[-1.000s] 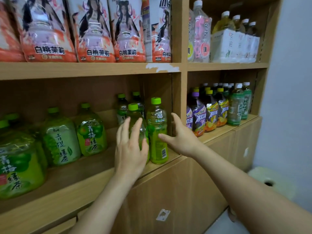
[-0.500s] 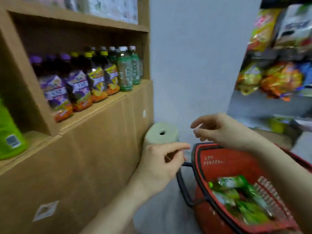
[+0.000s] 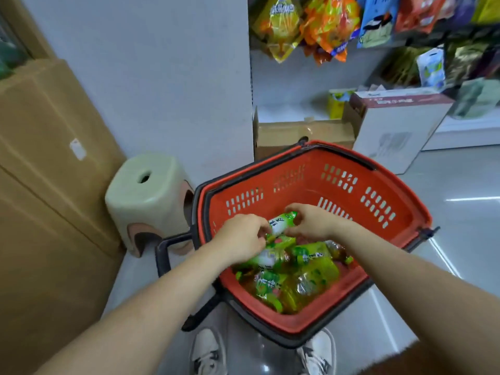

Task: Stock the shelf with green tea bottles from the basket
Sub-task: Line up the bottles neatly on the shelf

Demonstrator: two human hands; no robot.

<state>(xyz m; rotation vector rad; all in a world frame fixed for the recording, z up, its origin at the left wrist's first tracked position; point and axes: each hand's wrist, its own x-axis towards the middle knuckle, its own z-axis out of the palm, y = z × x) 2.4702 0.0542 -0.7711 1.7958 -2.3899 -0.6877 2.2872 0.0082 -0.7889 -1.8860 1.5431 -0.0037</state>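
Note:
A red shopping basket [image 3: 384, 201] with black handles stands on the floor in front of me. Several green tea bottles [image 3: 303, 274] lie piled in its near half. One green tea bottle [image 3: 281, 222] with a green cap is raised a little above the pile, lying sideways. My left hand [image 3: 240, 236] closes on its lower end and my right hand [image 3: 311, 223] closes on its cap end. The shelf of green tea is out of view; only the wooden cabinet [image 3: 46, 158] under it shows at the left.
A beige plastic stool [image 3: 146, 190] stands between the cabinet and the basket, against a white wall. Behind the basket sit a brown cardboard box [image 3: 300, 133] and a white box [image 3: 397, 123]. Snack bags [image 3: 324, 25] hang on a rack at the upper right. My shoes [image 3: 208, 353] are below the basket.
I have turned from the shelf down to the basket. Both hands left the shelved bottles, reached into the basket and closed on one green tea bottle.

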